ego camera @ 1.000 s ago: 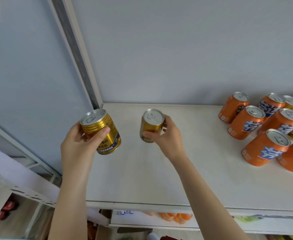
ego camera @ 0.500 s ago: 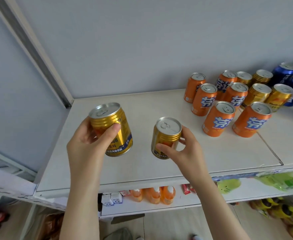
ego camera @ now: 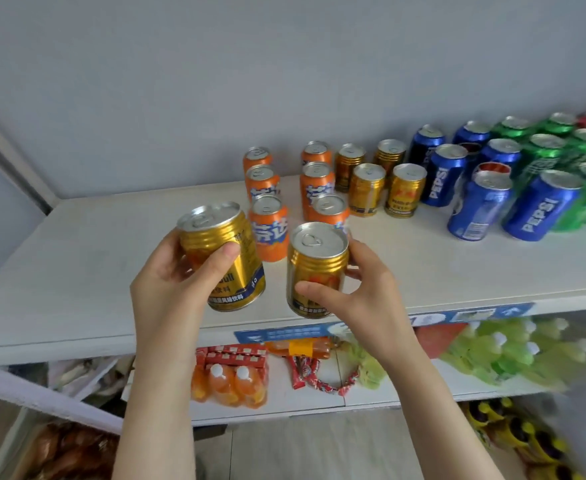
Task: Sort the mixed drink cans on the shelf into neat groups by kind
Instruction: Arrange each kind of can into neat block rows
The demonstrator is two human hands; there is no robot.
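"pepsi" reads in white on three blue cans (ego camera: 441, 178); other labels blur.

Grey wall (ego camera: 284, 64), small orange bottles (ego camera: 229, 384), red packets (ego camera: 230, 353), green bottles (ego camera: 502, 355)

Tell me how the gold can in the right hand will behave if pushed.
The short gold metal can looks rigid; the right hand gripping it leaves no dent. Sealed pull tab: probably full, heavyish. Squat shape: likely slides rather than tips.
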